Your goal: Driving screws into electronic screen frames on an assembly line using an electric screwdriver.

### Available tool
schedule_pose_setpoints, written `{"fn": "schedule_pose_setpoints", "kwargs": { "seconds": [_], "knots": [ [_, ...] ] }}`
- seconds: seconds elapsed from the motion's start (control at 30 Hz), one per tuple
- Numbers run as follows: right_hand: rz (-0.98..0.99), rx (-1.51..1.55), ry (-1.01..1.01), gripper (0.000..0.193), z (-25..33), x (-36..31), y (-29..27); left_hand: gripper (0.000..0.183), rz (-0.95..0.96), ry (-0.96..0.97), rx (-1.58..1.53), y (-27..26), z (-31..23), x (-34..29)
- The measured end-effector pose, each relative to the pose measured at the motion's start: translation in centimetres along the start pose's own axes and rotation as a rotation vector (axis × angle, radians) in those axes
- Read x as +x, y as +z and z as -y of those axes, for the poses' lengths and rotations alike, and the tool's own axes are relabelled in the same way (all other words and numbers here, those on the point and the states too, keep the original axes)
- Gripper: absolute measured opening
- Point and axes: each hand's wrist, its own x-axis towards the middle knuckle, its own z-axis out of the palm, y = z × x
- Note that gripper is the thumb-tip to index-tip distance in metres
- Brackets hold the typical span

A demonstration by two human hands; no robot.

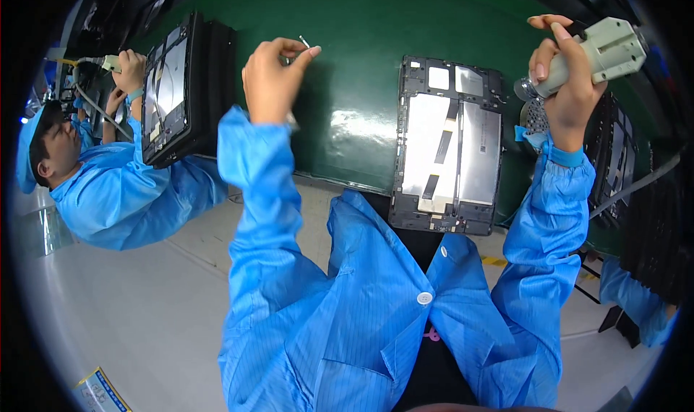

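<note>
One left hand [273, 79]: bare, raised over the glossy dark-green bench [347, 22]; thumb and forefinger pinched together on a short, thin whitish piece [304, 42], too small to tell its kind. Well apart from the open device.
Right hand [570, 72]: bare, fingers wrapped round a chunky, pale grey-green handheld tool [616, 49], at least one finger stretched out past it. Tool's shiny rounded nose points left; height above the bench cannot be told.
Open device [481, 152]: flat black rectangular frame with silver panels, lying on the bench between the hands, closer to the right one. Neither hand touches it. Near end reaches the bench's front edge, seemingly a little over.
Device detail: dark strip [442, 146] with pale yellow patches running slantwise across the silver.
Under the tool nose: grey perforated piece [533, 116], beside the device, partly covered by the right wrist.
Left stack [165, 94]: black frames piled up, silver panels showing on the top one.
Right stack [616, 155]: similar dark frames, partly behind the right forearm.
Co-worker [108, 188]: far left, blue cap and coat, one hand [131, 71] at a small pale tool [111, 63].
Clothing: person's blue coat [303, 332], round white button [424, 298].
Floor [159, 311]: pale grey.
</note>
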Motion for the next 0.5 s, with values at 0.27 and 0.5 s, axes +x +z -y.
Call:
{"fn": "schedule_pose_setpoints", "kwargs": {
  "seconds": [0.27, 0.5],
  "knots": [
    [0.045, -0.104, 0.005, 0.026, -0.1, -0.1, 0.6, 0.034, 0.484, -0.202, -0.010, 2.9, 5.9, 5.7],
    [-0.049, 0.021, 0.045, 0.016, -0.4, 0.2, 2.0, 0.026, 0.329, -0.021, -0.346, 2.0, 2.1, 5.0]
  ]
}}
